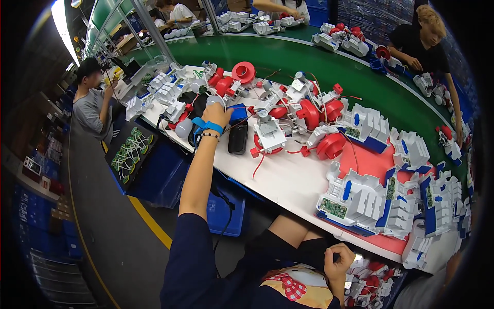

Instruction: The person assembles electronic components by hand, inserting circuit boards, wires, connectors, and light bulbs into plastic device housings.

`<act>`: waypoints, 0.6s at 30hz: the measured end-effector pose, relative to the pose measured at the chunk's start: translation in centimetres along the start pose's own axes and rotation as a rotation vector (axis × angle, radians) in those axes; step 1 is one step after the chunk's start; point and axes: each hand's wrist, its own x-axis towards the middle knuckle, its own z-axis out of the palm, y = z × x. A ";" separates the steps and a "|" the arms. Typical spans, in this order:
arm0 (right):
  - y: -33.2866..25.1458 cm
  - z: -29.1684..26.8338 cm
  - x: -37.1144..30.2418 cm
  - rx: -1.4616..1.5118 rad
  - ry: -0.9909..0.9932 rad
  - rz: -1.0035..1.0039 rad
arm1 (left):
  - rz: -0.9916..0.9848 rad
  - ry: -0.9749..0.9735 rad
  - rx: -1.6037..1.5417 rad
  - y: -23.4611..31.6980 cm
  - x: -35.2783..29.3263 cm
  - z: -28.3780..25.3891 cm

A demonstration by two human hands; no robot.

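My left hand (216, 115), with a blue strap and a beaded bracelet at the wrist, reaches over the table to the pile of parts. Its fingers are closed around a grey rounded part (215, 100). A similar light grey rounded part (183, 128) lies left of the wrist, and a blue block (238, 113) sits just right of the hand. Nearby is a black oblong case (237, 138). Over my lap, my right hand (338, 261) is closed with curled fingers; whatever it may hold is hidden.
White-and-blue housings (355, 198) with circuit boards stand at the table's right. Red round parts (310, 114) with trailing wires fill the middle. A green conveyor (288, 54) curves behind. Wired boards lie on a black tray (110, 154) at left. Several co-workers sit around, one (422, 46) at far right.
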 end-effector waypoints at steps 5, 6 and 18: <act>-0.7 -0.1 0.2 -0.032 -0.027 -0.019 | -0.009 -0.016 -0.004 -2.1 1.7 2.0; -0.7 -0.2 0.3 -0.047 -0.033 -0.023 | 0.012 -0.096 -0.151 -2.5 2.5 1.8; -0.3 0.5 -0.4 -0.038 0.006 -0.010 | -0.162 -0.051 -1.658 -5.6 12.5 -11.3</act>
